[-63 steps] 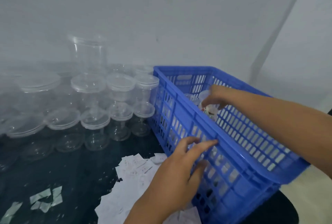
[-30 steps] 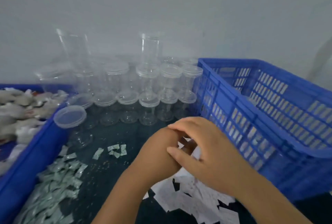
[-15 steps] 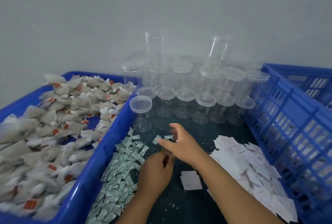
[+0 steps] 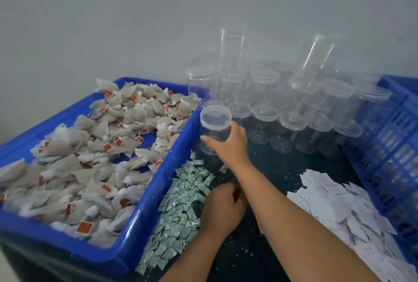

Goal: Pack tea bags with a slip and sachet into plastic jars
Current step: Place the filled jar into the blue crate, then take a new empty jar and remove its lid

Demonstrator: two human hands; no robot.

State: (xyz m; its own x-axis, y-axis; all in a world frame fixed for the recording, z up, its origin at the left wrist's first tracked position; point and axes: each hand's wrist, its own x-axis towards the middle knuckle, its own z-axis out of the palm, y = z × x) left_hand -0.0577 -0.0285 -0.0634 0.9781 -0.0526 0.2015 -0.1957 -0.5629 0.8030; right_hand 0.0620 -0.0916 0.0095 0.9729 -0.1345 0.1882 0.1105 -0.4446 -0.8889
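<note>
My right hand [image 4: 230, 143] grips a clear lidded plastic jar [image 4: 214, 123] by its side, just right of the blue tub's corner. The jar stands upright, and I cannot tell whether its base touches the table. My left hand [image 4: 222, 208] rests knuckles-up on the dark table, fingers curled under; what they hold is hidden. A heap of tea bags [image 4: 90, 157] with red tags fills the blue tub [image 4: 158, 182] at left. Small green-white sachets [image 4: 178, 202] lie in a pile beside my left hand. White paper slips [image 4: 339, 204] are heaped at right.
Several clear lidded jars [image 4: 294, 112] stand stacked in rows at the back against the grey wall. A blue slatted crate [image 4: 398, 141] borders the right edge. The dark table [image 4: 278, 168] shows between the sachets and the slips.
My view has swung left from the crate to the tub. My right hand has left the crate, crossed above my left hand and taken hold of the jar beside the tub.
</note>
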